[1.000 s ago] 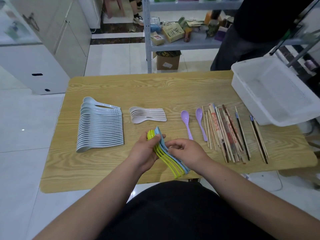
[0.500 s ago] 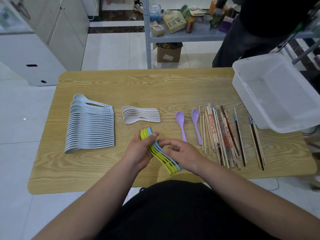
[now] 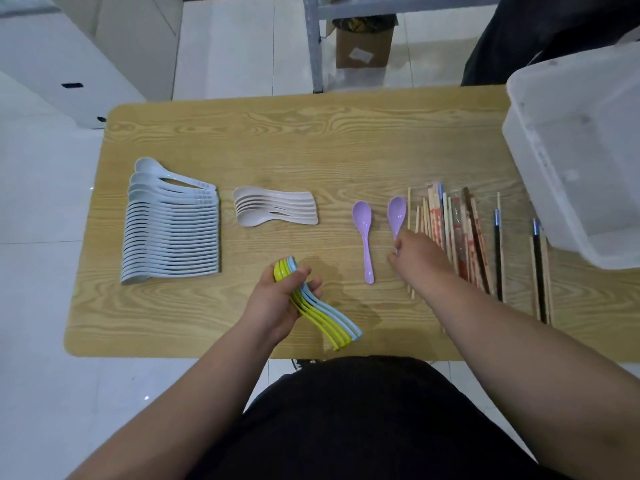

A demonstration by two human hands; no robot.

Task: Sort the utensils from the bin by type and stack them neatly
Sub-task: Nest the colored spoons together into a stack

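- The left hand (image 3: 277, 303) grips a nested stack of coloured spoons (image 3: 325, 317), with thumb and fingers wrapped round its middle. It is held just above the near middle of the table (image 3: 277, 140).
- That stack is glossy plastic, lime green with sky blue on its right side. The bowls point far and the curved handles fan out toward the near edge.
- The right hand (image 3: 415, 254) reaches to the handle of the right purple spoon (image 3: 397, 211), fingers bent down over it. The back of the hand hides the contact, so I cannot tell whether it pinches the handle.
- The left purple spoon (image 3: 365, 233) lies flat just beside it, bowl far and handle near. Both are smooth lilac plastic with oval bowls.
- The pale blue spoons (image 3: 173, 233) lie at the left in a long overlapped row, bowls to the left.
- The beige spoons (image 3: 273, 211), matte, make a short nested pile between that row and the purple pair.
- The chopsticks (image 3: 460, 237) lie roughly parallel on the right. Some are bare wood, some have red print, and a few are dark with blue bands. The right forearm crosses over their near ends.
- The bin (image 3: 581, 150), of translucent white plastic, sits at the far right and overhangs the table edge.
- The tabletop is wood-grain with rounded corners.
- Beyond the table a cardboard box (image 3: 363, 46) sits on white floor tiles beside a grey shelf post (image 3: 313, 46). A person's dark trousers (image 3: 519, 39) are at the far right.
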